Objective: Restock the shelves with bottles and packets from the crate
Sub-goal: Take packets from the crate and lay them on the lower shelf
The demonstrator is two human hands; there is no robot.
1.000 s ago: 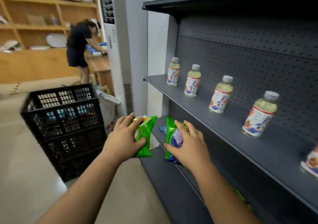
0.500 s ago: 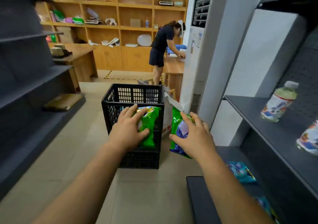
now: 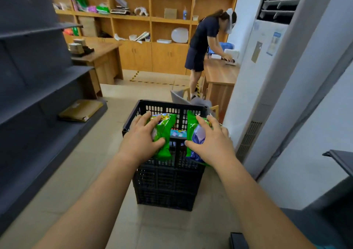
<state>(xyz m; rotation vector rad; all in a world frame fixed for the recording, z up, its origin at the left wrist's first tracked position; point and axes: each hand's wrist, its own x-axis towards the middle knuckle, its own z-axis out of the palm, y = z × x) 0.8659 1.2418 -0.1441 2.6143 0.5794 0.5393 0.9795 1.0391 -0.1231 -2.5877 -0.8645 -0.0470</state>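
Note:
My left hand (image 3: pixel 141 139) grips a green snack packet (image 3: pixel 163 134), thumb under it and fingers over its top. A second green packet with a blue picture (image 3: pixel 195 139) is held the same way in my right hand (image 3: pixel 212 143). Both packets hang over the black plastic crate (image 3: pixel 164 181), which stands on the tiled floor straight ahead. More packets show inside the crate between my hands. Dark grey shelves (image 3: pixel 38 93) line the left side, and only a corner of the right-hand shelf unit (image 3: pixel 340 157) is in view.
A flat brown package (image 3: pixel 80 111) lies on the lowest left shelf. A tall white air conditioner (image 3: pixel 267 67) stands right of the crate. A person (image 3: pixel 204 44) bends over a wooden desk (image 3: pixel 221 76) behind it. Wooden wall shelving fills the back.
My view has swung left, away from the bottle shelf on the right, and now faces the crate. Both hands still hold their packets, now above the crate.

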